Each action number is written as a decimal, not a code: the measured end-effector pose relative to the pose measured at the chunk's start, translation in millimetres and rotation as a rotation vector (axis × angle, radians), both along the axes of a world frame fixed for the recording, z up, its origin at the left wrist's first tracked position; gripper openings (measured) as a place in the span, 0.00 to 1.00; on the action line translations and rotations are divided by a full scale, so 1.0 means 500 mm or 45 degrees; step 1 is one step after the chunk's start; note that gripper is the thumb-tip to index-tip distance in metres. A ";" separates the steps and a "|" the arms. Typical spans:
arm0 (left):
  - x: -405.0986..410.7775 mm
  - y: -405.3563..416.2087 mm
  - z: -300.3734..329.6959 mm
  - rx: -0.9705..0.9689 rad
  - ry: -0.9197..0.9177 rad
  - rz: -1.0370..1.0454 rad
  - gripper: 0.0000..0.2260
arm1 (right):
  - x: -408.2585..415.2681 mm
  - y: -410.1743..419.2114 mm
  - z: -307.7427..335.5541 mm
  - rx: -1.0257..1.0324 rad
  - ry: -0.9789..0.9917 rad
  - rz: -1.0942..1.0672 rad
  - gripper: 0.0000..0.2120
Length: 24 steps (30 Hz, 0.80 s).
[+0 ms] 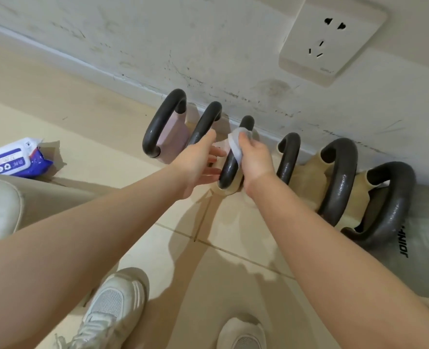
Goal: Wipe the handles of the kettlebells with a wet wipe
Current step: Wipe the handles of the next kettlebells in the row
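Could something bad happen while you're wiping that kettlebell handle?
Maybe a few things. The left hand has its fingers between the third kettlebell handle and the second handle, so they could get pinched if a bell tips. The right hand pinches the wet wipe around the handle; wetness could make it slippery. The wipes pack lies open on the floor, so the wipes inside might dry out.

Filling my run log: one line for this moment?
right hand wiping third kettlebell handle with wet wipe | left hand steadying it
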<state>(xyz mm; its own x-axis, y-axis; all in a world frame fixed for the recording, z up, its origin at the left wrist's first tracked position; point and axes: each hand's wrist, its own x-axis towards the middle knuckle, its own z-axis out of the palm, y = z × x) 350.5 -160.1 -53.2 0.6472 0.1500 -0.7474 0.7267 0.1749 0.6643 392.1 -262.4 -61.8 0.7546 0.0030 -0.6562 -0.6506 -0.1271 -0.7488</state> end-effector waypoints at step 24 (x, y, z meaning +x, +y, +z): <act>-0.070 0.000 -0.063 -0.066 -0.065 -0.074 0.35 | -0.168 -0.022 -0.127 -0.464 -0.813 0.576 0.17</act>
